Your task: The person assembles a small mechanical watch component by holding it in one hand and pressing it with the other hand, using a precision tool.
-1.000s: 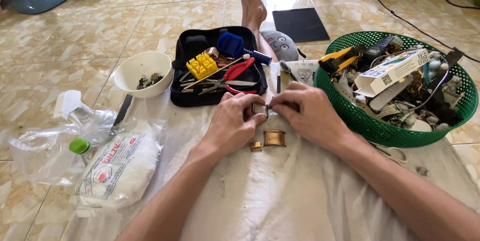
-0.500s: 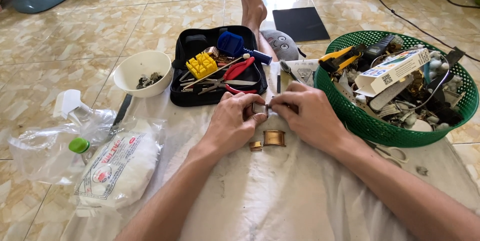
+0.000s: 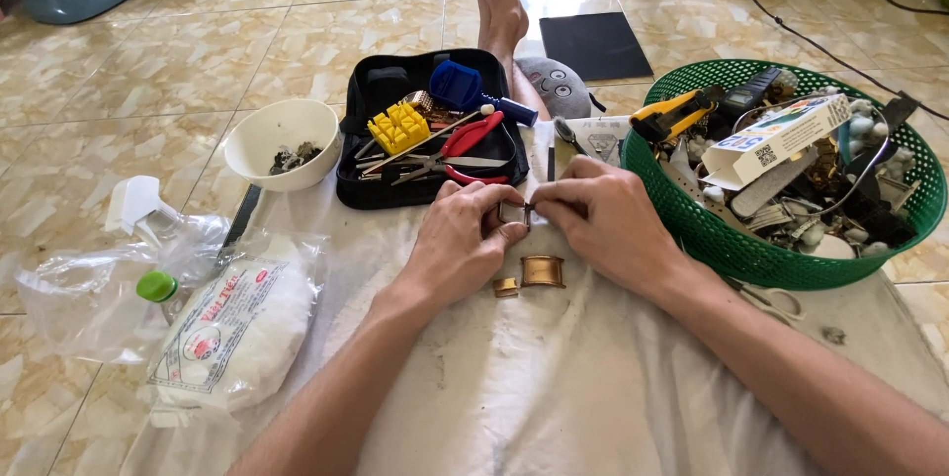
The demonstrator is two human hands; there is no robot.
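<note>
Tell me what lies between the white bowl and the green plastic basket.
In the head view, the open black tool case lies between the white bowl and green plastic basket, holding a yellow block and red-handled pliers. Just below that line, both hands pinch a small metal piece.

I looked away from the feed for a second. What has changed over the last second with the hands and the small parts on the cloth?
Almost nothing. Both hands, left hand and right hand, still pinch the same small metal piece between their fingers, barely shifted. The two brass-coloured parts on the white cloth, the black tool case, the white bowl and the green basket stayed put.
</note>
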